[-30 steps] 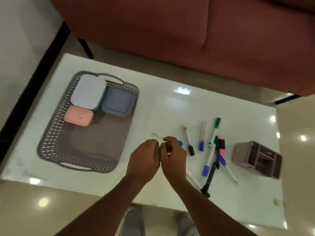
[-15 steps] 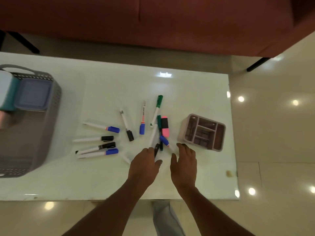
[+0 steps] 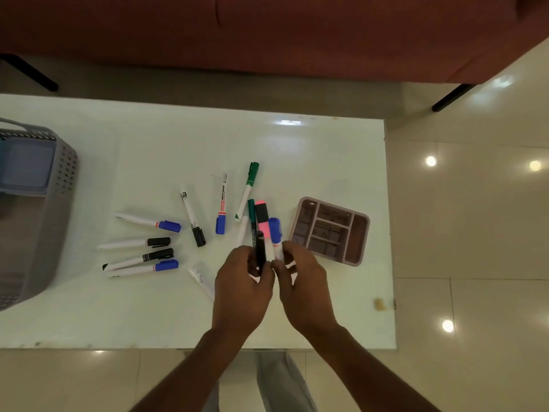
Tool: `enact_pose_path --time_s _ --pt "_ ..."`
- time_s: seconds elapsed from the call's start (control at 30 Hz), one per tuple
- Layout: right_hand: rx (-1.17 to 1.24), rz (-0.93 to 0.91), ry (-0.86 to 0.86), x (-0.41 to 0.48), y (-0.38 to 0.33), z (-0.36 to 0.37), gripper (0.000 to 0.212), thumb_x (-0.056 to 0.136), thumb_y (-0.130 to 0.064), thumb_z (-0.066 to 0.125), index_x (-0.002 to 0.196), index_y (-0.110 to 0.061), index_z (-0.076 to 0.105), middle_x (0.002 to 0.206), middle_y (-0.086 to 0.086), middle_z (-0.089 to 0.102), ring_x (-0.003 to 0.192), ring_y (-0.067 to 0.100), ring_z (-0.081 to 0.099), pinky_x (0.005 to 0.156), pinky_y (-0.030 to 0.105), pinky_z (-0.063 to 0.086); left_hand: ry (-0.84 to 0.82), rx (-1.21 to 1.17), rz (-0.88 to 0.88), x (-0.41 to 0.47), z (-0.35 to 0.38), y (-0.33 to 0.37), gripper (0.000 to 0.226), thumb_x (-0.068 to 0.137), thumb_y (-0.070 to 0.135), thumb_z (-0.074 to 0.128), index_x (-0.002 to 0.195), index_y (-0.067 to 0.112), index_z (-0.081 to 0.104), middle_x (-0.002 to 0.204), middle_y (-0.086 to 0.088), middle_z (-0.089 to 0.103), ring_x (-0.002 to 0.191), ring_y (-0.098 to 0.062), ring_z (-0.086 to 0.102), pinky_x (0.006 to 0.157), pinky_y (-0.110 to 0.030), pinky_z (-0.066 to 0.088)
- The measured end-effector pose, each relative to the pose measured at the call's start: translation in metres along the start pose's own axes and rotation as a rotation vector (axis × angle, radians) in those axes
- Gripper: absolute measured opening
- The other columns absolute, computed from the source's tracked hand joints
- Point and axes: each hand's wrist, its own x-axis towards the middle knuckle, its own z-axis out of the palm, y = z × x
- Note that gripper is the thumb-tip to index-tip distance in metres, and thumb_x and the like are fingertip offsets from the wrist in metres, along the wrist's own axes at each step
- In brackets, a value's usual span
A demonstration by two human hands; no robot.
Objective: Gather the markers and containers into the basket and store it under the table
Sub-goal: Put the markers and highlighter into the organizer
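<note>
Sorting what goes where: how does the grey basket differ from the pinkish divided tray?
The grey basket has perforated walls; the pinkish divided tray has solid ones. The basket is one open space holding a lidded container; the tray is split into compartments that look empty. The basket is much larger, cut off at the left edge; the tray shows whole. Both sit on the white table.

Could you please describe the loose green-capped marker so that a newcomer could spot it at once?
Start at the white table, then find the pinkish compartment tray on its right side. Up and left of the tray, farthest toward the sofa, lies the marker: white barrel, bright green cap, lying free.
</note>
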Motion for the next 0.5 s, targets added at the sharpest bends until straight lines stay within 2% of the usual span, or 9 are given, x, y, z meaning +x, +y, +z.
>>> enact_pose_path --time_s 0.1,0.17,0.23,0.33,0.37,0.43,0.5 --pt "0.076 -0.071 0.122 0.014 -0.016 -0.039 0.012 0.094 -0.018 0.059 0.104 -0.023 0.055 0.099 -0.006 0.064 0.088 0.005 0.063 0.079 0.023 0.054 0.061 -0.249 0.068 -0.003 -0.001 0.030 0.021 0.085 0.020 0.071 0.103 0.017 0.060 0.086 0.010 0.066 0.076 0.000 0.065 0.065 -0.004 0.048" --pt "0.120 -0.044 0.163 0.034 -0.022 -0.061 0.016 0.092 -0.012 0.061 0.099 -0.024 0.054 0.094 -0.006 0.067 0.086 0.007 0.067 0.078 0.024 0.056 0.106 -0.347 0.107 0.002 0.003 0.048 0.021 0.085 0.018 0.071 0.102 0.021 0.059 0.086 0.016 0.065 0.079 0.006 0.064 0.067 -0.002 0.047" --pt "0.123 -0.030 0.168 0.056 -0.020 -0.071 0.016 0.092 -0.013 0.061 0.099 -0.025 0.054 0.095 -0.008 0.070 0.086 0.009 0.069 0.080 0.027 0.056 0.129 -0.395 0.149 0.011 0.010 0.059 0.022 0.086 0.017 0.070 0.101 0.025 0.056 0.087 0.021 0.063 0.080 0.008 0.064 0.069 -0.001 0.046" --pt "0.083 -0.020 0.111 0.080 -0.010 -0.072 0.014 0.094 -0.019 0.059 0.105 -0.026 0.055 0.099 -0.006 0.070 0.088 0.017 0.070 0.084 0.039 0.058 0.119 -0.358 0.186 0.027 0.026 0.062 0.018 0.088 0.019 0.068 0.103 0.021 0.057 0.094 0.009 0.067 0.083 -0.002 0.065 0.075 -0.007 0.050" --pt "0.049 -0.006 0.085 0.086 -0.006 -0.071 0.014 0.095 -0.020 0.058 0.108 -0.026 0.056 0.102 -0.005 0.070 0.089 0.018 0.069 0.085 0.037 0.056 0.120 -0.329 0.199 0.031 0.032 0.059 0.017 0.089 0.019 0.067 0.103 0.017 0.059 0.097 0.004 0.069 0.085 -0.007 0.066 0.080 -0.014 0.054" --pt "-0.088 -0.011 0.056 0.092 0.000 -0.068 0.017 0.095 -0.019 0.057 0.112 -0.024 0.057 0.111 -0.002 0.066 0.093 0.014 0.063 0.084 0.025 0.047 0.121 -0.279 0.208 0.036 0.042 0.054 0.018 0.090 0.020 0.066 0.105 0.013 0.061 0.099 0.001 0.069 0.090 -0.013 0.066 0.085 -0.027 0.056" --pt "-0.176 -0.047 0.063 0.095 0.003 -0.067 0.020 0.093 -0.019 0.058 0.113 -0.023 0.059 0.117 0.000 0.060 0.096 0.009 0.053 0.080 0.012 0.035 0.129 -0.229 0.216 0.040 0.048 0.052 0.019 0.091 0.023 0.065 0.107 0.013 0.061 0.100 0.001 0.070 0.091 -0.013 0.065 0.085 -0.030 0.056"
